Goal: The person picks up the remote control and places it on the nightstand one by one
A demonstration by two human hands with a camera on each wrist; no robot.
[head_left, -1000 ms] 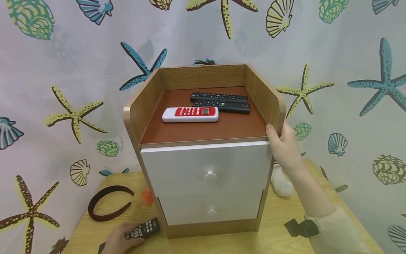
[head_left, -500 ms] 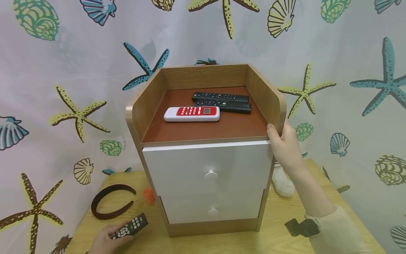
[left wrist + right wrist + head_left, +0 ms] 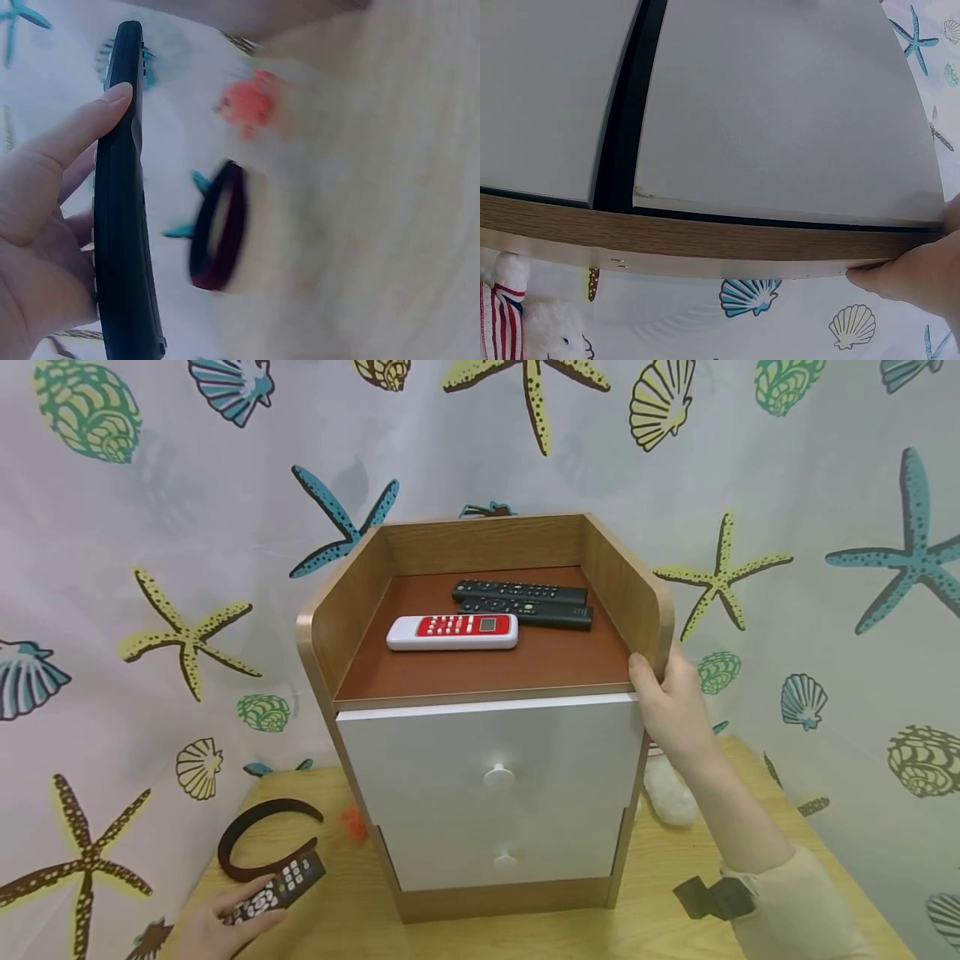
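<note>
A black remote control [image 3: 276,892] is held in my left hand [image 3: 212,928], low at the left of the head view. In the left wrist view the remote [image 3: 124,202] appears edge-on, the thumb pressed along its side. My right hand [image 3: 673,706] grips the right side panel of a wooden cabinet [image 3: 442,906] near its top front corner, thumb at the front edge. On the cabinet's brown top lie a white and red remote [image 3: 452,633] and two black remotes [image 3: 536,612], one behind the other. Two white drawers, the upper one [image 3: 420,768] with a round knob, fill the front.
A dark red headband [image 3: 236,842] and a small orange toy [image 3: 353,823] lie on the wooden table [image 3: 352,939] left of the cabinet. To its right is a fluffy white plush toy [image 3: 670,792], wearing red stripes in the right wrist view. A curtain [image 3: 210,485] hangs behind.
My left hand has moved left, away from the cabinet's base, carrying the black remote, which is now close to the headband. The right hand keeps its grip on the cabinet.
</note>
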